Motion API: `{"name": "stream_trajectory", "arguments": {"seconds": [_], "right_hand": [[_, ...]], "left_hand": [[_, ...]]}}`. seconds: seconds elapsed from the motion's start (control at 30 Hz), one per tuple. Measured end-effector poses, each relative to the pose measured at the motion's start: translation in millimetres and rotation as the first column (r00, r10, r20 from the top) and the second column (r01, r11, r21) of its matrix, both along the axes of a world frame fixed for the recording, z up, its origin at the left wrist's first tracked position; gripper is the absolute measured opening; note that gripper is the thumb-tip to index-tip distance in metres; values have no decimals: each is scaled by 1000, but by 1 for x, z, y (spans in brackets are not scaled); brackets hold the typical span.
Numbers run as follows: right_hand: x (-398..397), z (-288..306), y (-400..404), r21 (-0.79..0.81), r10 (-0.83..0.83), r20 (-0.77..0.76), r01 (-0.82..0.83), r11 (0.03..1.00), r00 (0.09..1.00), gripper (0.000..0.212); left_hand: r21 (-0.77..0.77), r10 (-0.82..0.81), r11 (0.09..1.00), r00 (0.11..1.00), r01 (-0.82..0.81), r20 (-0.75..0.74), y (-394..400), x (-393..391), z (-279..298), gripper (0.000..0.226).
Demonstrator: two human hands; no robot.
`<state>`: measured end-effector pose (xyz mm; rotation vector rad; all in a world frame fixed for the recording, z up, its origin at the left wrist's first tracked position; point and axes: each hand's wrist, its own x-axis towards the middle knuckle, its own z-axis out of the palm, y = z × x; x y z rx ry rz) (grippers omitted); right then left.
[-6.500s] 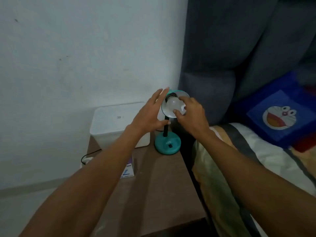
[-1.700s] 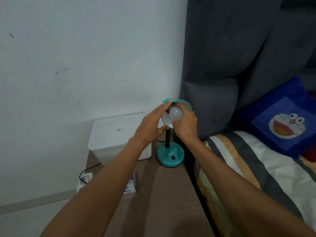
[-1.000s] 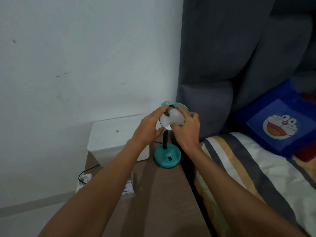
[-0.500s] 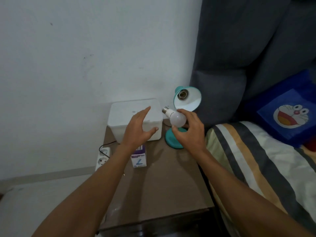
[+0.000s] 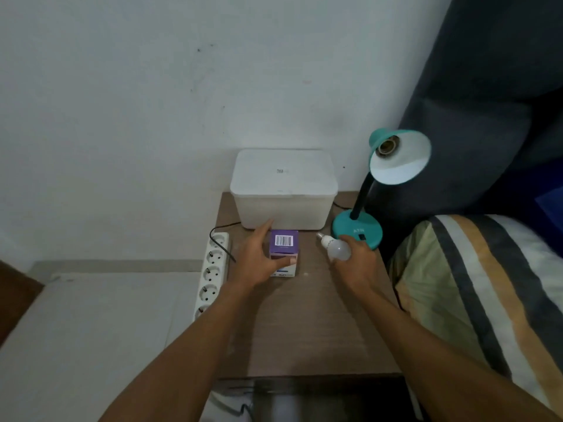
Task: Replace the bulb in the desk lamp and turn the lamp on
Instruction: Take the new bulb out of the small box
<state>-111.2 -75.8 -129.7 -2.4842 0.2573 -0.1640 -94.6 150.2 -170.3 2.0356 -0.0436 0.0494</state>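
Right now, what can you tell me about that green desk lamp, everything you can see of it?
The desk lamp is teal, plastic-looking, with a round flat base, a thin black bent neck and a cone shade, white inside, tilted toward the camera. Its socket is empty and the lamp is dark. It stands at the table's back right corner, beside the white box. The right hand, holding a white bulb, is just in front of the base; whether it touches is unclear.

**A bedroom corner at home**

A wooden bedside table [image 5: 304,324] stands against a plain white wall [image 5: 152,86], just beside a bed with striped bedding [image 5: 475,287] and a padded grey headboard [image 5: 493,86]. A teal desk lamp [image 5: 365,208] stands on the table.
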Motion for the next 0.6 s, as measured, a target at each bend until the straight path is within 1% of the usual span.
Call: {"name": "stream_trajectory", "arguments": {"seconds": [0.13, 0.23, 0.37, 0.43, 0.5, 0.57, 0.6], "right_hand": [[13, -22, 1, 21, -24, -45, 25, 999, 999, 49], [18, -33, -1, 23, -31, -50, 32, 999, 998, 45], [19, -36, -3, -29, -16, -85, 14, 999, 996, 49], [19, -30, -1, -34, 1, -41, -2, 999, 999, 53], [22, -15, 4, -20, 100, 90, -98, 995, 991, 51], [29, 4, 15, -54, 278, 209, -272, 961, 938, 42], [33, 12, 23, -93, 367, 228, -355, 930, 902, 38]], "left_hand": [[-69, 2, 998, 1000, -3, -15, -2, -2, -12, 100], [-102, 16, 995, 1000, -18, -20, -3, -5, -12, 99], [-116, 20, 993, 1000, -20, -3, -3, -7, -14, 99], [-124, 17, 992, 1000, -17, 0, -3, -6, -13, 100], [-129, 12, 992, 1000, -12, 1, -3, -5, -13, 101], [-127, 6, 992, 1000, -4, 10, -3, -4, -14, 101], [-125, 2, 992, 1000, 0, 17, -2, -4, -15, 100]]}}
